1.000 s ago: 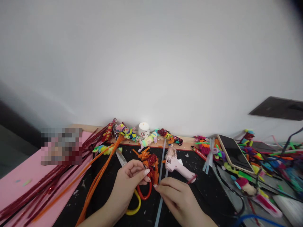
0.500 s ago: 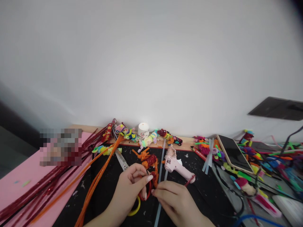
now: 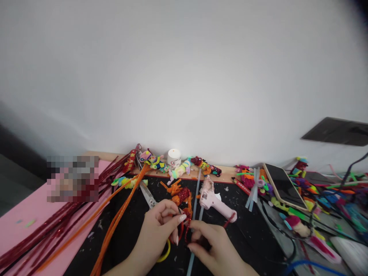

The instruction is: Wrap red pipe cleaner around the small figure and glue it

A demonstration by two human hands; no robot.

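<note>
My left hand is closed in a pinch, with thumb and forefinger on a red glittery pipe cleaner. A pair of scissors with red-and-yellow handles is at the same hand, its blades pointing away; whether the fingers go through a handle loop is hidden. My right hand is bent round the hanging part of that pipe cleaner, thumb and forefinger tips a little apart. A red strand shows again beyond its knuckles. Just past the fingertips lies an orange-and-red pipe-cleaner figure.
A pink glue gun and clear glue sticks lie on the black mat. Orange pipe cleaners and red tinsel stems stretch left. A paper cup, a phone and several colourful pipe-cleaner pieces stand around.
My right thumb and forefinger have spread apart, and the hand has shifted slightly down. More of the red pipe cleaner now shows between my hands. My left hand is nearly still.
</note>
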